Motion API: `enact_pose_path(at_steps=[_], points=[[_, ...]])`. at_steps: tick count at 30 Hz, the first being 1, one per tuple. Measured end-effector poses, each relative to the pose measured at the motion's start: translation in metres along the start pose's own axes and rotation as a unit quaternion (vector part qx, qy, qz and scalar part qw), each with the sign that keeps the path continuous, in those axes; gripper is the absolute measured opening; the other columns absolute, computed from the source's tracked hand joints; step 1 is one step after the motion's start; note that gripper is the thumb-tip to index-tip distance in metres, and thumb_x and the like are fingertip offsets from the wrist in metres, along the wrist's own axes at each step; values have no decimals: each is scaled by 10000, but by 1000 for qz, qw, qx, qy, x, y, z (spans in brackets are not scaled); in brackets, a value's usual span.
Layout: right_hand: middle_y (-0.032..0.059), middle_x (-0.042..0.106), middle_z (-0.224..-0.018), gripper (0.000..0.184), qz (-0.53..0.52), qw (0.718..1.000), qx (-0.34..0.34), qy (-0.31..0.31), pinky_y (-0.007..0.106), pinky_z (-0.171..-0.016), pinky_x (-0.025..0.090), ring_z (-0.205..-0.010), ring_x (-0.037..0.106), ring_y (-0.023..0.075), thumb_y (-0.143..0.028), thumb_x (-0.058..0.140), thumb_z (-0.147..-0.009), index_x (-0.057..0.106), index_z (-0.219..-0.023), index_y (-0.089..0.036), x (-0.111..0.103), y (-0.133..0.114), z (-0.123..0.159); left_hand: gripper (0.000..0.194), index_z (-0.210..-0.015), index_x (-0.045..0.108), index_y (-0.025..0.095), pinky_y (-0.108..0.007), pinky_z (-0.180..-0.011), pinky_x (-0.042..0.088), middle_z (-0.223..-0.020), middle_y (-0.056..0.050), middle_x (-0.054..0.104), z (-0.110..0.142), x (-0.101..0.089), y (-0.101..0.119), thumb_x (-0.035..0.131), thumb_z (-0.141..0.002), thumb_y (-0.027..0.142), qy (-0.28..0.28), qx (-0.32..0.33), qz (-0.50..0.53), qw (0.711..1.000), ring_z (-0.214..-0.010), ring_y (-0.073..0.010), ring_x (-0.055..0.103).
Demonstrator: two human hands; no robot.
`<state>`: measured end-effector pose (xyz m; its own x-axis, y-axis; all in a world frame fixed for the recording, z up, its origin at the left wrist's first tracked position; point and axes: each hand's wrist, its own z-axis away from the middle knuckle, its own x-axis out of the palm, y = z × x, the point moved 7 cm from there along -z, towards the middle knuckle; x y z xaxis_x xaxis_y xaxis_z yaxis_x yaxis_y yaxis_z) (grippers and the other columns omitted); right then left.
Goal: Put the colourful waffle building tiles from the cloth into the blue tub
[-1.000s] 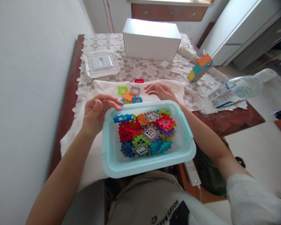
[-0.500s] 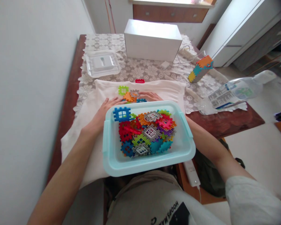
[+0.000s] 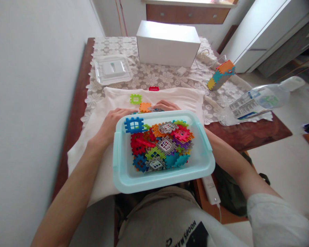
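Behind the far rim of a light-blue plastic bin [image 3: 163, 185], both hands are partly hidden. My left hand [image 3: 115, 118] is closed, its fingertips by the edge of a teal piece [image 3: 134, 113]; what it grips is hidden. My right hand [image 3: 166, 105] curls its fingers over a grey interlocking window piece [image 3: 151, 109], mostly covered. Between the hands stands an orange interlocking piece [image 3: 145, 107]. Beyond them a green window piece [image 3: 135, 99] and a red piece [image 3: 153, 89] lie apart. In the bin are several mixed interlocking pieces [image 3: 166, 145], a blue window piece [image 3: 134, 125] leaning at its far left corner.
A white cloth [image 3: 92, 120] lies under the hands on the lace-covered table. At the back are a white box [image 3: 168, 44] and a clear plastic lid [image 3: 113, 69]. An assembled block shape [image 3: 220, 74] and a clear bottle [image 3: 260, 99] are at the right. A wall is at left.
The grey window piece has moved down towards the bin's rim, with my right fingers bending over it. The orange piece shows more fully. My left fingers have drawn in from a spread position.
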<state>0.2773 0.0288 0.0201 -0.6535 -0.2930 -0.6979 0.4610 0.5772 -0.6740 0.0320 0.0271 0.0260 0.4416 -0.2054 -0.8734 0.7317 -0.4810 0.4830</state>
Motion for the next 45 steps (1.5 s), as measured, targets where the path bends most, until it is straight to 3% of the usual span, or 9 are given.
enact_pose_path(at_steps=[6,9,15,19,22,29,34,38,45], points=[[186,670,-1575,182,20,1000,-2,16,578,-1328,466,-1515,612,361,-399,599,-1067,736,-1087,-281,2,12,-3,587,-1374,838,233,-560,-1302,468,-1541,-124,777,4,-2,-15,716,-914,577,-40,54,15,998,-1435,-408,691],[178,697,-1551,150,36,999,11,4,570,-1300,495,-1468,649,368,-378,598,-1058,699,-1008,-280,2,14,-3,548,-1318,855,237,-570,-1289,485,-1515,-128,791,3,-5,-15,719,-903,567,-33,51,20,998,-1411,-414,708],[169,727,-1415,354,76,997,8,19,549,-1224,523,-1348,669,353,-407,678,-1018,698,-1332,-243,-1,32,-5,507,-1350,820,204,-562,-1260,529,-1509,-164,771,3,-9,-4,649,-939,446,1,23,32,999,-1385,-389,722],[138,731,-1344,283,127,991,46,0,561,-1199,516,-1297,651,355,-422,720,-1015,741,-1266,-292,4,55,-7,507,-1402,795,237,-531,-1190,586,-1523,-142,727,5,-7,-4,619,-949,379,14,-11,28,999,-1316,-363,748],[141,720,-1370,231,131,990,48,-6,536,-1182,538,-1295,655,330,-398,681,-1052,721,-1253,-291,7,56,-5,546,-1463,769,230,-535,-1180,584,-1513,-158,720,6,-6,-7,611,-960,372,14,-29,2,999,-1310,-368,743],[173,712,-1480,440,118,993,28,6,583,-1258,515,-1438,635,362,-341,696,-1012,696,-1446,-267,3,62,-4,572,-1414,806,211,-623,-1291,476,-1553,-187,733,7,-4,-11,696,-921,479,-28,9,-2,1000,-1433,-428,669],[188,678,-1589,552,111,994,10,15,596,-1317,466,-1518,597,379,-342,730,-968,713,-1507,-225,-1,74,-4,531,-1428,799,216,-560,-1339,465,-1614,-158,708,8,-7,-3,624,-977,435,-3,4,64,998,-1485,-366,662],[196,749,-1485,552,105,994,18,15,583,-1302,471,-1450,629,377,-344,714,-964,724,-1496,-198,0,78,-3,497,-1390,809,230,-568,-1319,492,-1526,-141,770,7,-8,0,623,-964,406,17,-10,64,998,-1443,-367,686],[137,789,-1353,428,61,992,61,90,540,-1192,553,-1302,701,356,-470,783,-887,753,-1286,-319,-10,75,-4,466,-1287,854,200,-586,-1287,518,-1501,-182,730,6,-9,-7,655,-925,417,5,-1,54,999,-1367,-400,714]])
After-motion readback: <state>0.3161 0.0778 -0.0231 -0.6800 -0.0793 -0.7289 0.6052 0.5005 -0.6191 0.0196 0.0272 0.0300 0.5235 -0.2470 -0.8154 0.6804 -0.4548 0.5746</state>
